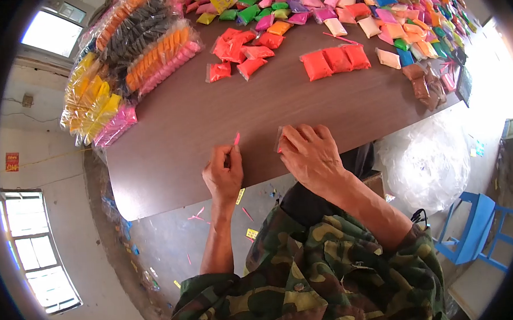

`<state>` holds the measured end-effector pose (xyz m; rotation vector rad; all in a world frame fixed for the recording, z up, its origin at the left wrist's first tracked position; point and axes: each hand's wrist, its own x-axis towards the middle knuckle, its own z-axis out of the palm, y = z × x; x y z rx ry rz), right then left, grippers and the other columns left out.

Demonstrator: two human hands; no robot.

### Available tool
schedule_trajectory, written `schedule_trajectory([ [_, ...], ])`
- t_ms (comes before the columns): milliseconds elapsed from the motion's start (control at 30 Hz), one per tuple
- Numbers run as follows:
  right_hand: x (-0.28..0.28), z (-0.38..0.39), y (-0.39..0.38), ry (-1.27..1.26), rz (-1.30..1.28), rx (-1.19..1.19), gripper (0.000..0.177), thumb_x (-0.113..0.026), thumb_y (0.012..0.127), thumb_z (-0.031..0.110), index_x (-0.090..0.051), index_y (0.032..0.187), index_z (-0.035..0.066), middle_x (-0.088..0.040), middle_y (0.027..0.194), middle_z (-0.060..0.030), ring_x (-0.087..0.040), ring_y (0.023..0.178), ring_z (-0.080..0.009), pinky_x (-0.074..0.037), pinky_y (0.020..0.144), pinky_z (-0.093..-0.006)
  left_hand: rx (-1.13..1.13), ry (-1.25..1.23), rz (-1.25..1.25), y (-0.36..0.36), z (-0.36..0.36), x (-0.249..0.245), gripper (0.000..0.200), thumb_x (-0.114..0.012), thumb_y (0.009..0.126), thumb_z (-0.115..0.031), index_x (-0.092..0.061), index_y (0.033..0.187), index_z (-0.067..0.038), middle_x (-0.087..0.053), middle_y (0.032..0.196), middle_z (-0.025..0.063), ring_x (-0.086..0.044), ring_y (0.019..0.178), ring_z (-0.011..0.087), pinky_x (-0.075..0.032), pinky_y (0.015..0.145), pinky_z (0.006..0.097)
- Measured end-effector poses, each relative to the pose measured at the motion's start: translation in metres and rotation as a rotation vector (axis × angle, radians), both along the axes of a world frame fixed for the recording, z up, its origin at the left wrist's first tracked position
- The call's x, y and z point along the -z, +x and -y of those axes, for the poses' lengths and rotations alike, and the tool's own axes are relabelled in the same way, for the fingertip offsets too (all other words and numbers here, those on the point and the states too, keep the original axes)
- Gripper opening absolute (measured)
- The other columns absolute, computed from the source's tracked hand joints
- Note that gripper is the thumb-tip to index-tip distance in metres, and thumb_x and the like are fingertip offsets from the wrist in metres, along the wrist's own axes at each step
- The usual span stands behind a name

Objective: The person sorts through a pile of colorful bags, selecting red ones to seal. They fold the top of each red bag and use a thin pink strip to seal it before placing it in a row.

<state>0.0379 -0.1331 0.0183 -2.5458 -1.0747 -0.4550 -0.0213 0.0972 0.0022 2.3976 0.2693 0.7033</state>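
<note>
My left hand (224,171) is closed near the front edge of the brown table (170,146). A small pink stick (236,139) pokes up between its thumb and forefinger. My right hand (310,155) is to its right, over the same edge, with its fingers curled down on a clear plastic packet (279,137). Only a narrow edge of that packet and a bit of red show; the rest is under the fingers. Beyond my hands lie a row of red packets (336,62) and a loose group of red packets (252,52).
Stacked bags of yellow, orange, black and pink packets (132,68) stand at the left. A heap of mixed coloured packets (399,22) covers the back right, with brown packets (425,87) near the right edge. A blue stool (471,228) and a clear plastic bag (425,161) are below.
</note>
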Motion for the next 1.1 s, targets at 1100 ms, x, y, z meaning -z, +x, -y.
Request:
schedule_trajectory([
  [1100,0.009,-0.001,-0.003,0.259,-0.110,0.068,0.020,-0.078,0.088,0.016,-0.077,0.106,0.008,-0.068,0.117,-0.0059,-0.066,0.112,-0.0259,-0.050,0.095,-0.0456,0.332,0.054,-0.317,0.040,0.044,-0.025,0.019,-0.075,0.103,-0.023,-0.073,0.097,-0.005,-0.071,0.078,0.0185,-0.072,0.068,0.0380,-0.054,0.062,0.0470],
])
